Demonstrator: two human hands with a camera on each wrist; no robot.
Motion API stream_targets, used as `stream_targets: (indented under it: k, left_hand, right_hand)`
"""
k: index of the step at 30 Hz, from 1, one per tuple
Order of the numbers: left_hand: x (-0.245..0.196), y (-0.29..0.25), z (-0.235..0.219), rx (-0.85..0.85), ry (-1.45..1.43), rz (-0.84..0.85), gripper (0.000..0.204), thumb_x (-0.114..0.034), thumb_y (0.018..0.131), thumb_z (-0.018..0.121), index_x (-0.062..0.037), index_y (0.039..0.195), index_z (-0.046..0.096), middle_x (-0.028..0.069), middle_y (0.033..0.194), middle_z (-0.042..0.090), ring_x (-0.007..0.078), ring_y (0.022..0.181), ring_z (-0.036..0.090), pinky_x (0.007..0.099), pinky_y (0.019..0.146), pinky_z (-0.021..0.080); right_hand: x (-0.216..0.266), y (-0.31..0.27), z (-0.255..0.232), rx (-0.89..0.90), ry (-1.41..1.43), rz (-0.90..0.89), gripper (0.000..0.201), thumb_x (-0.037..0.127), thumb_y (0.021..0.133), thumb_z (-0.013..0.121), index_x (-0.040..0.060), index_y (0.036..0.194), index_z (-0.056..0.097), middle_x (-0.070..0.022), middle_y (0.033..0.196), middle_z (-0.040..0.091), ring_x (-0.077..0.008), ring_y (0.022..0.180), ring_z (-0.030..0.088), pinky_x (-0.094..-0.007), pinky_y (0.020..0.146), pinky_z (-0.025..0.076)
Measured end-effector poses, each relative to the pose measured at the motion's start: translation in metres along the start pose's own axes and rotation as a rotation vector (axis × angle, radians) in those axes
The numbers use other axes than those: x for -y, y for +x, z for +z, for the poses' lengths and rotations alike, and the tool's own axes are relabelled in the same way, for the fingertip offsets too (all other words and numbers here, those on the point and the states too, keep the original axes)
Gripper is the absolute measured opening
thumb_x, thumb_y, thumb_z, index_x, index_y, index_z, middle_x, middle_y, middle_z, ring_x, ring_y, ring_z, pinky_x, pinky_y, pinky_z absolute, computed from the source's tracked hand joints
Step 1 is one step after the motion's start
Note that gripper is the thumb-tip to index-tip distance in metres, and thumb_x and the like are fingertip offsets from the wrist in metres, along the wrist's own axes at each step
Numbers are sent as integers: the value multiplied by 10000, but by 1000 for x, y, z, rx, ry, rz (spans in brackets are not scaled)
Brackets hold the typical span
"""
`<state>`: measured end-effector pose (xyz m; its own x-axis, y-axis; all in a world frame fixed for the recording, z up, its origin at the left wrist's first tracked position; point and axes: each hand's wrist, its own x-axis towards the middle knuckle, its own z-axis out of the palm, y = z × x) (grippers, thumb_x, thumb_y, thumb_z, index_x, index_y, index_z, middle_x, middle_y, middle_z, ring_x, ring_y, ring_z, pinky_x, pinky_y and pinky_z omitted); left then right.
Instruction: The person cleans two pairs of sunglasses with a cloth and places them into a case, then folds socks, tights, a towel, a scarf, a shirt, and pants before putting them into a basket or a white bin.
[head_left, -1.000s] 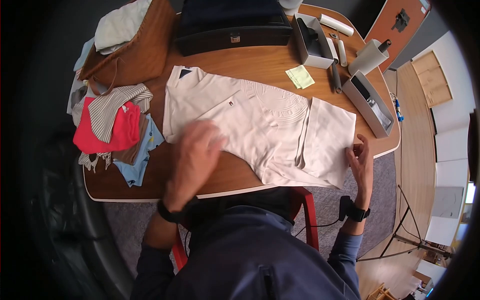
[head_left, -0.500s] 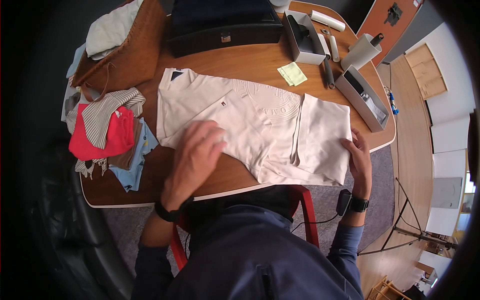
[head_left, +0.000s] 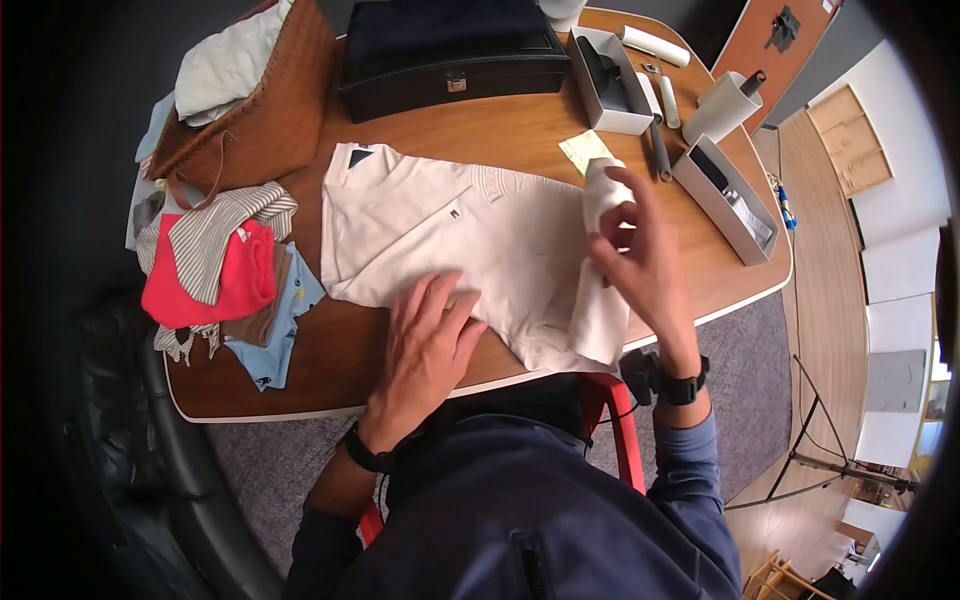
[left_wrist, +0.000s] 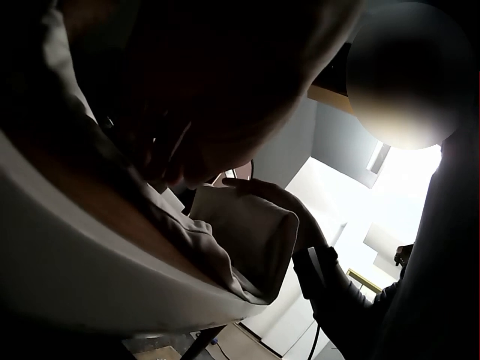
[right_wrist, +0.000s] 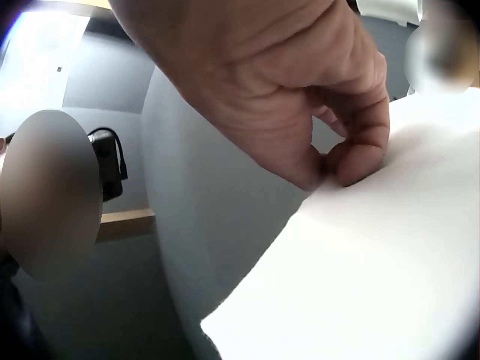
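Note:
A cream shirt point(head_left: 450, 225) with a small flag logo and a partly covered embossed emblem lies sideways across the wooden table point(head_left: 380, 125). Its right end is lifted and folding over to the left. My right hand point(head_left: 645, 265) pinches the edge of that end between thumb and fingers. Close up in the right wrist view, the fingertips point(right_wrist: 352, 163) grip the fabric's border. My left hand point(head_left: 430, 340) rests with fingers extended on the shirt's near edge, left of the middle. The left wrist view is dark, with the raised fold point(left_wrist: 247, 229) in front of the other hand.
Folded clothes point(head_left: 210, 265) in red, stripes and blue are piled at the left, beside a brown basket point(head_left: 265, 125). A black case point(head_left: 455, 70) stands behind. Grey boxes point(head_left: 725, 205), a yellow cloth point(head_left: 582, 148) and a white cylinder point(head_left: 720, 108) occupy the right side.
My right hand took hold of the shirt's right end and brought it up and leftward, covering part of the emblem. My left hand came down onto the near edge.

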<state>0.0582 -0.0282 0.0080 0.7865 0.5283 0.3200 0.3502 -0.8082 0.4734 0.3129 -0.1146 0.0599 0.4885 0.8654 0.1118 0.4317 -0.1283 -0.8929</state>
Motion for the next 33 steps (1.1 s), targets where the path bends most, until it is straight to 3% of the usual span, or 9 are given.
stream_targets:
  k: [8,12,13,19,23,27,30,32,33]
  left_hand:
    - [4,-8,0,144,87,-50,583,-186,846,799,-65,1375,588,167,1479,487,375,1391,425,616,1141,336]
    - [3,-9,-3,161,62,-73,593,-128,848,786,-58,1401,584,161,1535,464,387,1432,407,614,1175,317]
    - [3,-9,-3,167,65,-75,597,-125,847,785,-44,1401,580,162,1543,458,388,1436,403,616,1177,314]
    - [6,-11,-1,173,29,-79,606,-117,847,781,59,1382,558,185,1546,459,399,1445,394,624,1188,294]
    - [10,-12,-1,94,-82,-79,509,-40,858,732,61,1335,587,195,1449,557,378,1388,481,548,1168,364]
    - [25,-11,-11,3,-409,-237,267,106,854,574,43,1108,628,195,1275,662,380,1267,585,418,1045,495]
    - [7,12,-12,-83,-172,110,253,87,857,586,36,1100,639,201,1273,661,379,1278,576,440,1051,491]
    - [0,19,-7,-7,-113,96,289,8,888,654,28,1176,650,205,1336,630,369,1315,552,442,1077,476]
    - [1,18,-1,19,-111,61,305,-17,896,672,29,1197,649,208,1358,618,368,1326,544,440,1087,469]
  right_hand:
    - [-14,21,73,138,-88,-178,630,-50,813,679,-48,1397,441,-179,802,639,-357,749,644,-439,732,514]
    - [-14,19,88,146,-92,-243,609,-59,842,663,-19,1408,440,-143,752,615,-262,658,615,-386,638,501]
    - [-4,19,87,171,-85,-173,602,-49,822,659,-75,1384,446,-202,843,654,-390,823,642,-460,773,506]
    - [-16,34,113,120,-74,-322,575,-32,839,668,-32,1374,458,-169,784,636,-347,722,637,-433,698,511]
    - [-24,38,132,273,-211,-230,583,-34,844,627,-69,1394,438,-250,908,655,-447,847,639,-466,775,514]
    - [-20,27,113,403,-106,-261,645,-13,882,588,-35,1494,385,-240,1038,678,-371,971,673,-417,876,537]
    - [-26,15,88,517,59,-199,656,4,911,571,-1,1535,368,-194,1141,683,-277,1044,676,-369,937,538]
    - [-15,1,63,525,135,-83,643,12,925,573,21,1538,381,-155,1197,676,-222,1073,663,-348,955,536]
    - [-28,-7,54,301,115,-83,615,2,922,600,-9,1505,404,-136,1173,656,-219,1034,666,-339,910,539]
